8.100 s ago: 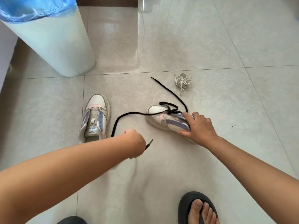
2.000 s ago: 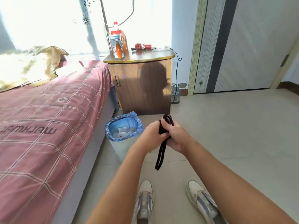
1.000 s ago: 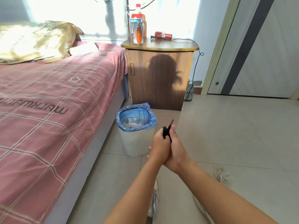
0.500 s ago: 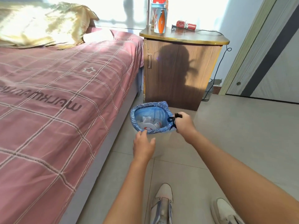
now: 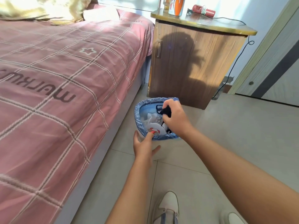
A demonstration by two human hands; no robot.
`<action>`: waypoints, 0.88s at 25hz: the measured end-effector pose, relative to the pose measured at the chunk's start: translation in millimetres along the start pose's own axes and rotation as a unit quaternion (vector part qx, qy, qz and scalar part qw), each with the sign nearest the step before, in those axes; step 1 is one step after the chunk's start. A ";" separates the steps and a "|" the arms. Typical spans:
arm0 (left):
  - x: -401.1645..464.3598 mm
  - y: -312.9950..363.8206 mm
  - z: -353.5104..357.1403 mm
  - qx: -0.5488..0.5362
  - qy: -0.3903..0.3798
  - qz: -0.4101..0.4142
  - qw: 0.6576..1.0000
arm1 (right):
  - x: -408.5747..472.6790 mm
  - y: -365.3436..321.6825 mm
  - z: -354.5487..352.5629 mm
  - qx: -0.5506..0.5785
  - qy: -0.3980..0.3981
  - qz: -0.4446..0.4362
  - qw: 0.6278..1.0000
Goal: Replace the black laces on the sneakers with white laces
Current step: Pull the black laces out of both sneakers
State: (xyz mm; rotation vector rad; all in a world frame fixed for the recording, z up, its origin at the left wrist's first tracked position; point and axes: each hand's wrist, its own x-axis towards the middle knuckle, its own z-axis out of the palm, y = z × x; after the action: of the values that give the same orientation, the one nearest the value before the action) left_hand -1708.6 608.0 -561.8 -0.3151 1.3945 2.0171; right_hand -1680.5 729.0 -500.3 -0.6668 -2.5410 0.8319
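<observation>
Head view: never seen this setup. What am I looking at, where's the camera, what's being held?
There is no machine here: a person works with bare hands, and the one camera sits on their head, looking forward and down. The right hand grips a bunched black lace over the open bin, which is lined with a blue bag and has rubbish inside. The left hand rests against the bin's near side, fingers reaching its rim. On the tiled floor at the bottom edge lie two sneakers. A bed stands to the left, and a wooden nightstand behind the bin.
</observation>
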 end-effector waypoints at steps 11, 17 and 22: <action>-38.4 -4.6 -21.9 0.344 -0.088 0.023 0.934 | -122.1 71.6 -45.0 -0.110 -0.095 0.057 0.988; -101.5 -116.8 -110.4 0.725 -0.373 -0.105 0.569 | -297.4 193.6 -98.0 -0.156 -0.326 0.352 0.863; -102.4 -172.2 -116.8 0.808 -0.262 0.135 0.510 | -397.8 227.7 -87.5 -0.187 -0.397 0.395 0.807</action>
State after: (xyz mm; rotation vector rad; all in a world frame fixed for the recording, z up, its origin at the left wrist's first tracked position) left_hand -1541.2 501.5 -681.8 1.2682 2.1896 0.1031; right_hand -1242.1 713.9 -659.6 -1.9542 -3.2119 1.0027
